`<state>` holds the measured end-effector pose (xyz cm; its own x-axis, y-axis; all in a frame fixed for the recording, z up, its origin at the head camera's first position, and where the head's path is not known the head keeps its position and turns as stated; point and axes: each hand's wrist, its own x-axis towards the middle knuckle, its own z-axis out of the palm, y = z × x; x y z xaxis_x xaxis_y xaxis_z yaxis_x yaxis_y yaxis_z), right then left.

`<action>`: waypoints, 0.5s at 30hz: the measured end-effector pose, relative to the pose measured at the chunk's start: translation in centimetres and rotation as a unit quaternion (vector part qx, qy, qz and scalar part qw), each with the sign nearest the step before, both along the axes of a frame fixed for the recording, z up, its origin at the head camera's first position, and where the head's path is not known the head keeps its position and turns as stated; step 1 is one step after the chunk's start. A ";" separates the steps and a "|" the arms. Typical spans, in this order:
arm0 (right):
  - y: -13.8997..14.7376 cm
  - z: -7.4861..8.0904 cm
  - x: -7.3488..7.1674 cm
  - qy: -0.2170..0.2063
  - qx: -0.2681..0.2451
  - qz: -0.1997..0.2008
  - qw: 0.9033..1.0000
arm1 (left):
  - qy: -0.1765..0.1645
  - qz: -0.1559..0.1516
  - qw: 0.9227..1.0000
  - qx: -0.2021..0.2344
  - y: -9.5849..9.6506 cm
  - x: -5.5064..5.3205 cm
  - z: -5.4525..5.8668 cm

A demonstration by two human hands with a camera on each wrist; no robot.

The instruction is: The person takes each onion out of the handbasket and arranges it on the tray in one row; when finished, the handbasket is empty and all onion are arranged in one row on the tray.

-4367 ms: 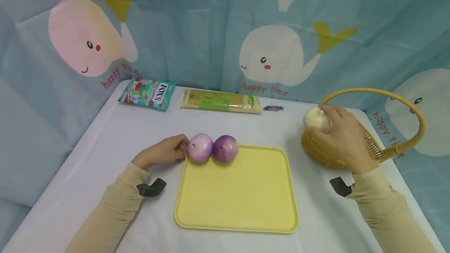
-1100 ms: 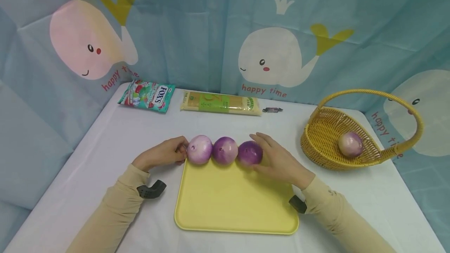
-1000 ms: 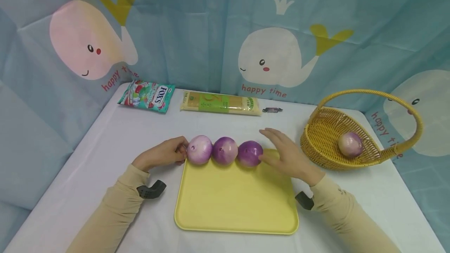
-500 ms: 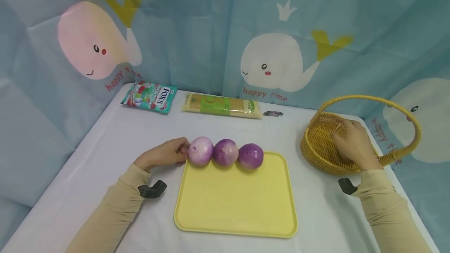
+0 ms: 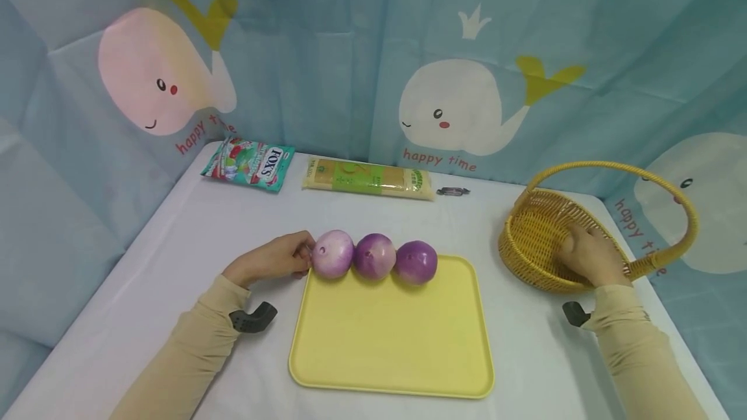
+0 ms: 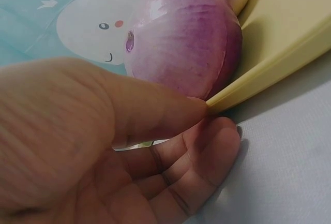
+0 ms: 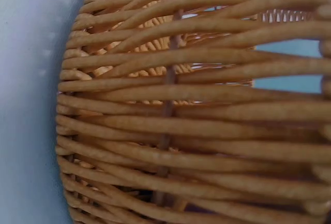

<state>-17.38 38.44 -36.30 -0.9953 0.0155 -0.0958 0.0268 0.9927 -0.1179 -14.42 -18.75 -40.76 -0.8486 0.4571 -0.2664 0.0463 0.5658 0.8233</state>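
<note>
Three purple onions in a row, touching, along the far edge of a yellow tray (image 5: 391, 336): pale onion (image 5: 332, 255) at left, two-toned onion (image 5: 375, 256) in the middle, darker onion (image 5: 417, 262) at right. At the tray's far left corner, just beside the pale onion, left hand (image 5: 277, 256) with thumb and fingers pinching the rim. To the right, near the tray but apart from it, a wicker basket (image 5: 525, 268) with a raised handle (image 5: 613, 166). Down inside the basket, right hand (image 5: 592, 253) with fingers hidden from every view; cannot tell their posture or any grip. Farther back on the white-covered bench (image 5: 192, 238), left to right: teal packet (image 5: 249, 164), long yellow-and-green packet (image 5: 369, 177), small dark wrapped piece (image 5: 453, 192). Behind, blue curtain (image 5: 327, 70) with whale prints.
</note>
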 end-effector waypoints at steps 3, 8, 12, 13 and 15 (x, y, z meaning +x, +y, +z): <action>0.1 0.0 0.0 -0.002 -0.001 0.000 1.000 | 0.003 0.000 1.000 -0.002 0.0 -0.1 -0.1; -0.3 0.1 0.3 0.022 -0.028 -0.008 0.999 | 0.005 -0.005 1.000 0.002 0.0 0.0 -0.1; -1.2 0.3 0.6 0.081 -0.098 -0.029 0.991 | 0.015 -0.015 1.000 0.008 0.0 0.1 -0.1; -1.5 0.4 0.7 0.094 -0.113 -0.032 0.989 | 0.016 -0.016 1.000 0.009 0.0 0.1 0.0; -2.1 0.8 0.8 0.117 -0.141 -0.034 0.982 | 0.010 -0.011 1.000 0.008 0.0 0.1 0.0</action>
<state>-16.53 36.31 -35.52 -0.9882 0.0883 0.1255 0.0311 0.9161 -0.3997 -14.31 -18.75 -40.73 -0.8430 0.4799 -0.2428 0.0750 0.5518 0.8306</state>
